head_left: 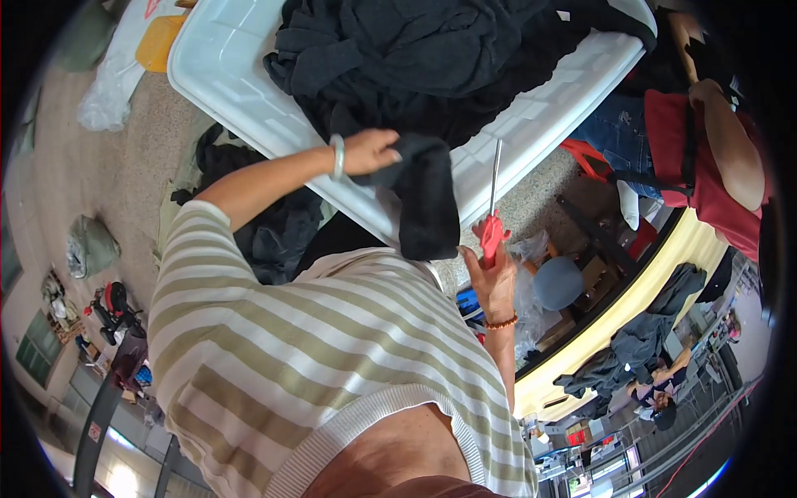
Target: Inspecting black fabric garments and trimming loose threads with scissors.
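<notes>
My left hand (370,154), with a pale bangle at the wrist, is over the near edge of the tub, its thumb and fingers apart. Beneath and beside it a folded length of black cloth (430,203) runs toward my body. Red-handled scissors (491,236) are gripped in my right hand (493,279), their slim metal blade pointing up and away. The tip of my right thumb is close to the cloth's near end; whether it touches is unclear. A heap of black garments (407,54) fills much of the white plastic tub (241,108) in front of me.
More dark cloth (270,224) lies on the floor left of the tub. To the right, a person in a red top (706,158) is close by the tub. A long wooden table (573,373) carries black garments (635,353), with boxes and plastic bags underneath.
</notes>
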A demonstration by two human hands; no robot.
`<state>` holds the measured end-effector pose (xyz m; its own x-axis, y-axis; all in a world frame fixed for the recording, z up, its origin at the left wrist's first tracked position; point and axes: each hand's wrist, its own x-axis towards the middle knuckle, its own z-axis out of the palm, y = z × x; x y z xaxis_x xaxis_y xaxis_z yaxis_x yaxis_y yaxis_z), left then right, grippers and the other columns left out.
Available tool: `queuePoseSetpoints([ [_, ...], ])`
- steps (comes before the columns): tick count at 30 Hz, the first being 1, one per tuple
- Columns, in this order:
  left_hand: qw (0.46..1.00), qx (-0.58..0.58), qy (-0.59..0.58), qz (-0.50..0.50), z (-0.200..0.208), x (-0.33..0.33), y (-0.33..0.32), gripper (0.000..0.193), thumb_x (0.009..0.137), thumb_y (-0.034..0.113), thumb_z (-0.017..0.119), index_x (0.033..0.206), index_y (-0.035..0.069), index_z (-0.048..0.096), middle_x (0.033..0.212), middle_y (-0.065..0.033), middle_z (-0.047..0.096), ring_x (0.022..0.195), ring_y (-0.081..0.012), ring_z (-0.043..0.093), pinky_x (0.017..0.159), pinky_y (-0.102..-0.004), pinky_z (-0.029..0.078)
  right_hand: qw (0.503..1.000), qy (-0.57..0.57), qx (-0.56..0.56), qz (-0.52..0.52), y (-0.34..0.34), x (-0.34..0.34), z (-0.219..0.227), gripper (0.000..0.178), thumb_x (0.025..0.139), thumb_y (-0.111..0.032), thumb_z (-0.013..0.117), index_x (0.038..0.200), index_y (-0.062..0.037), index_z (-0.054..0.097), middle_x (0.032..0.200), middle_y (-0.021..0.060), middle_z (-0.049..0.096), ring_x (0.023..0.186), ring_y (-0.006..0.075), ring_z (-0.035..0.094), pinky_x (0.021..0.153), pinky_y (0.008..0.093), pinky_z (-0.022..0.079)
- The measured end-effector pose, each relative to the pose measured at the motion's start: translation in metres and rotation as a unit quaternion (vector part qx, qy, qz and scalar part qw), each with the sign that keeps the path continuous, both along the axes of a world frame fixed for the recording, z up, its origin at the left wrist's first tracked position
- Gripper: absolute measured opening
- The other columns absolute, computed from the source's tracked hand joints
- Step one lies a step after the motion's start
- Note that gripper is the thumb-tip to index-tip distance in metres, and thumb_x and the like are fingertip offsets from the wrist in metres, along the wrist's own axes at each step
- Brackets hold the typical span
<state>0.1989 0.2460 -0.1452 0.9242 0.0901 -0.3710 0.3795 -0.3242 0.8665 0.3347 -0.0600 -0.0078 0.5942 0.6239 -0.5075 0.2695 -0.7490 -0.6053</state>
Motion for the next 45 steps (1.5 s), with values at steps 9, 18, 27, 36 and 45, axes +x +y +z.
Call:
queuePoseSetpoints([
  [9, 0.913, -0.321, -0.243, -0.065, 0.192, 0.041, -0.192, 0.025, 0.093, 0.016, 0.062, 0.086, -0.001, 0.047, 0.067, -0.0146, 0.055, 0.056, -0.0256, 0.054, 0.054, -0.0349, 0.041, 0.903, 0.302, 0.27, -0.144, -0.035, 0.001, 0.016, 0.044, 0.094, -0.016, 0.056, 0.133, 0.005, 0.05, 0.121, 0.009, 0.062, 0.108, 0.0165, 0.06, 0.095, 0.0315, 0.048],
  [18, 0.957, 0.051, -0.269, -0.093, 0.146, 0.021, -0.179, 0.054, 0.069, 0.043, 0.083, 0.106, 0.009, 0.062, 0.099, -0.0084, 0.063, 0.098, -0.0285, 0.06, 0.085, -0.039, 0.042, 0.891, 0.122, 0.402, -0.173, -0.19, 0.018, 0.005, 0.037, 0.084, -0.013, 0.074, 0.117, -0.0026, 0.06, 0.117, 0.0059, 0.065, 0.102, 0.015, 0.062, 0.09, 0.0307, 0.048],
  [27, 0.93, 0.324, -0.025, -0.172, 0.084, 0.015, -0.11, 0.032, 0.078, 0.02, 0.072, 0.109, 0.011, 0.067, 0.095, -0.0156, 0.066, 0.099, -0.0342, 0.061, 0.094, -0.044, 0.045, 0.901, 0.019, 0.338, -0.271, -0.195, 0.069, 0.091, 0.016, 0.087, -0.009, 0.068, 0.1, 0.0005, 0.065, 0.081, -0.0047, 0.061, 0.067, 0.0007, 0.046, 0.056, 0.0183, 0.035],
  [36, 0.806, 0.428, -0.321, 0.254, 0.229, 0.04, 0.026, 0.031, 0.085, 0.006, 0.058, 0.114, 0.003, 0.068, 0.099, -0.0086, 0.071, 0.09, -0.0156, 0.066, 0.085, -0.0288, 0.05, 0.921, -0.044, 0.319, -0.218, -0.17, 0.126, 0.115, 0.03, 0.085, -0.015, 0.077, 0.104, 0.0053, 0.067, 0.089, 0.0006, 0.067, 0.077, 0.0049, 0.059, 0.07, 0.0195, 0.05],
  [45, 0.769, 0.159, -0.421, 0.454, 0.316, 0.019, 0.062, 0.028, 0.09, 0.002, 0.053, 0.115, -0.006, 0.061, 0.101, -0.0145, 0.067, 0.086, -0.0181, 0.065, 0.076, -0.0301, 0.056, 0.921, -0.014, 0.347, -0.176, -0.166, 0.139, 0.109, 0.036, 0.084, -0.031, 0.079, 0.096, 0.0023, 0.071, 0.071, -0.0024, 0.063, 0.057, 0.0022, 0.052, 0.049, 0.0183, 0.04],
])
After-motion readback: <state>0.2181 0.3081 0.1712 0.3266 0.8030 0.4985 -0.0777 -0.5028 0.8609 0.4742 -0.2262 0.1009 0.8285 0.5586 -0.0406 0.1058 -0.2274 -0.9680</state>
